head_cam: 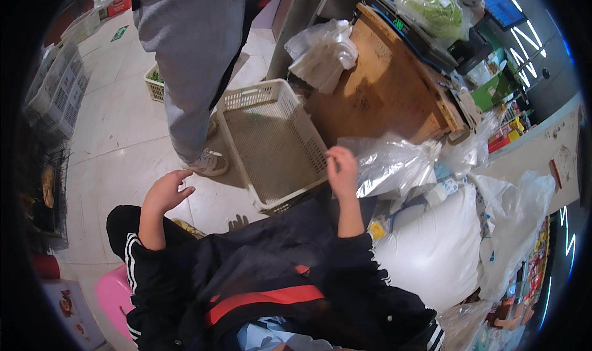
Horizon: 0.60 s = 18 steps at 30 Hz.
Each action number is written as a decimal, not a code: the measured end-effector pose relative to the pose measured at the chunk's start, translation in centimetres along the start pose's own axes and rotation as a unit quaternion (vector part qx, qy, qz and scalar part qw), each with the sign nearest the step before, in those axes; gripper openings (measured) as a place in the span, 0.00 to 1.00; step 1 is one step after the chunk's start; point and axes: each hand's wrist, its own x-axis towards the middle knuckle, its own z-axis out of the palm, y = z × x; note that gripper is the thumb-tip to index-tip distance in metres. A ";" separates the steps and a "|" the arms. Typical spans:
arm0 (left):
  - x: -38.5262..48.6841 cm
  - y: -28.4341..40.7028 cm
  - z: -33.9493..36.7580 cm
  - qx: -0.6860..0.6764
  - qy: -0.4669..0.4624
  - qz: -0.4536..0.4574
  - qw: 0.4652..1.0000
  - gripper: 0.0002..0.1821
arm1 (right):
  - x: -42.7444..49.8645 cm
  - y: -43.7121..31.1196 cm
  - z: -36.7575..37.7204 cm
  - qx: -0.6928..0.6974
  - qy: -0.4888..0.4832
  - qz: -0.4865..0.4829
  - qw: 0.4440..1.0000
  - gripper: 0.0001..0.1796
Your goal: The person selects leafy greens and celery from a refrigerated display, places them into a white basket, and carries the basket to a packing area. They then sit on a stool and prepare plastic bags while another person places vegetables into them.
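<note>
My left hand [167, 190] is raised above the tiled floor beside the other person's sneaker, fingers apart, holding nothing. Near the right rim of a plastic crate [292, 203], my right hand [343, 168] has its fingers loosely bent; it is slightly blurred, and nothing shows in its grasp. Whether it touches the crate or the clear plastic bags [393, 164] just to its right cannot be told. The cream-coloured crate has a mesh bottom, with no goods seen in it. A dark garment with a red stripe [268, 296] covers my lap.
A person in grey trousers [189, 73] stands close ahead, left of the crate. A wooden counter [384, 83] bears a scale and bagged leafy vegetable [432, 9]. A full white sack [430, 249] is at my right, a pink stool [113, 298] at lower left, stacked crates [62, 90] at far left.
</note>
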 end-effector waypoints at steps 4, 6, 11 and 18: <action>0.0 0.0 0.0 0.000 -0.015 -0.014 1.000 0.26 | 0.0 0.3 -2.4 -0.259 0.140 0.115 0.949 0.27; -0.1 0.0 -0.1 -0.002 -0.021 -0.019 1.000 0.27 | -0.4 0.3 -2.9 -0.352 0.146 0.158 0.911 0.36; -0.2 -0.5 0.1 0.000 -0.021 -0.024 0.999 0.27 | -1.2 1.9 -2.4 -0.417 0.135 0.285 0.853 0.59; 0.2 -2.7 1.1 0.026 -0.036 -0.012 0.999 0.30 | -1.7 3.9 -3.8 -0.423 0.078 0.305 0.850 0.49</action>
